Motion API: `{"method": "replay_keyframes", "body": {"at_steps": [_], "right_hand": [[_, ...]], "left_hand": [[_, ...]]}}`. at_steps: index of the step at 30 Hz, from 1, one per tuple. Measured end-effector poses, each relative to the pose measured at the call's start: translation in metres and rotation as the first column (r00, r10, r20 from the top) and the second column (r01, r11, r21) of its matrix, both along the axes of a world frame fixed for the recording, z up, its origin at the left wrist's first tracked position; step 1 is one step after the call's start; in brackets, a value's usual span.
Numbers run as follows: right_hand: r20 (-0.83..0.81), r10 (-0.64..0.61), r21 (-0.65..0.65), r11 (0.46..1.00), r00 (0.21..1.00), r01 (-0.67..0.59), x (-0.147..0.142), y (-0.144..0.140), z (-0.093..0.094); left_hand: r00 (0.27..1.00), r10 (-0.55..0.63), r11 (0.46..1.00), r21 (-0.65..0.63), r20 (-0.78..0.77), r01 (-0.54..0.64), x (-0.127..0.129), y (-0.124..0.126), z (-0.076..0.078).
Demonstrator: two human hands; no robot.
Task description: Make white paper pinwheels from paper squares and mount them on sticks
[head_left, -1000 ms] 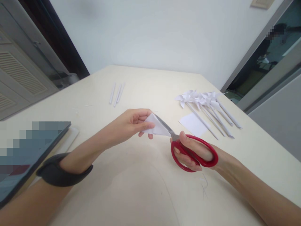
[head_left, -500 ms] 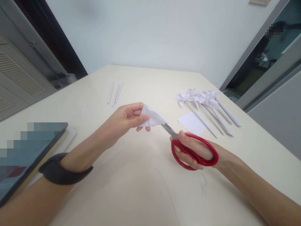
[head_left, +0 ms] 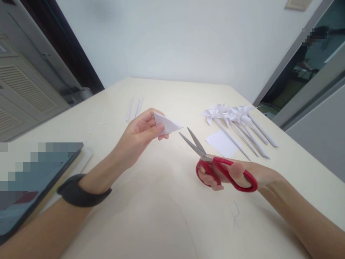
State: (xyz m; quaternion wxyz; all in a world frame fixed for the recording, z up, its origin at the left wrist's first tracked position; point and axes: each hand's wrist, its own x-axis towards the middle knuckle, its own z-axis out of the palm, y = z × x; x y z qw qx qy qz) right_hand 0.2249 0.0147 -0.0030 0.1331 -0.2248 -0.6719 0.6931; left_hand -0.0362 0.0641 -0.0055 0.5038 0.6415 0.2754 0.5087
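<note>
Between the thumb and fingers of my left hand is a folded white paper triangle, held above the table with its sharp tip pointing right. My right hand has its thumb and fingers through the handles of red-handled scissors. The scissor blades are spread apart and point up and left, just short of the triangle's tip without touching it. A wide black band circles my left wrist.
Several paper pinwheels on rolled sticks lie at the right, beside a white paper square. Rolled paper sticks lie at the back left. A screen device sits at the left edge. Thin scraps lie near my right arm.
The scissor blades have opened and come away from the paper. My left hand has lifted slightly up and left, turning the triangle.
</note>
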Motion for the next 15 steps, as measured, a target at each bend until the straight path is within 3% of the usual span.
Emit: {"method": "replay_keyframes", "body": {"at_steps": [9, 15], "right_hand": [[0.014, -0.043, 0.045, 0.998, 0.999, 0.043, 0.007, 0.002, -0.012], [-0.034, 0.076, -0.004, 0.997, 0.997, -0.077, 0.002, 0.003, -0.011]], "left_hand": [[0.996, -0.024, 0.999, 0.023, -0.082, 0.026, 0.002, -0.003, -0.002], [0.975, -0.002, 0.993, 0.111, -0.224, 0.027, -0.001, -0.003, 0.0]]}}
